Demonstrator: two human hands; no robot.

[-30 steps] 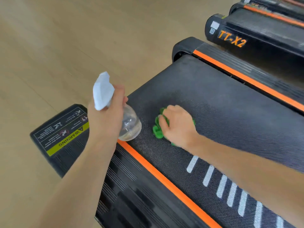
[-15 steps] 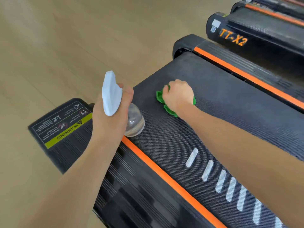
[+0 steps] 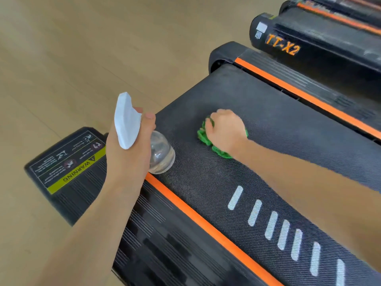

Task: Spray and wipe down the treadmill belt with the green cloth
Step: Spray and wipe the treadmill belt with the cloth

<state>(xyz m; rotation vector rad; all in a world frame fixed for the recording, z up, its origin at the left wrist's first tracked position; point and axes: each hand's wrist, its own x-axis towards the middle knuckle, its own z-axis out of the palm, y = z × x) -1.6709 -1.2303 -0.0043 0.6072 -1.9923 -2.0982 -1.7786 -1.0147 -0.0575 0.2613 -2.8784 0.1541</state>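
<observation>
Under both grips runs the treadmill belt [image 3: 268, 162], black and textured, flanked by an orange side stripe [image 3: 206, 223] nearer the person and a second treadmill [image 3: 309, 48] beyond. Ahead of the wiping grip lies unwiped-looking belt out to its far end; behind the wrist sit 8 white dashes [image 3: 255, 212].

Beside that grip, well apart from it, the left hand [image 3: 127, 153] is wrapped around a clear spray bottle [image 3: 160, 153] with a white trigger head [image 3: 125, 120], held just over the belt's edge.

Smallest is the green cloth [image 3: 203, 138], bunched tight beneath the right hand [image 3: 225, 129], whose curled fingers clutch it and press it onto the belt.

To wipe well, I'd judge steady downward pressure and overlapping strokes across the full width matter most.

Most of the cloth is hidden by the fist, any spray wetness cannot be made out, and the warning label [image 3: 70, 162] is too blurred to read beyond "WARNING".
</observation>
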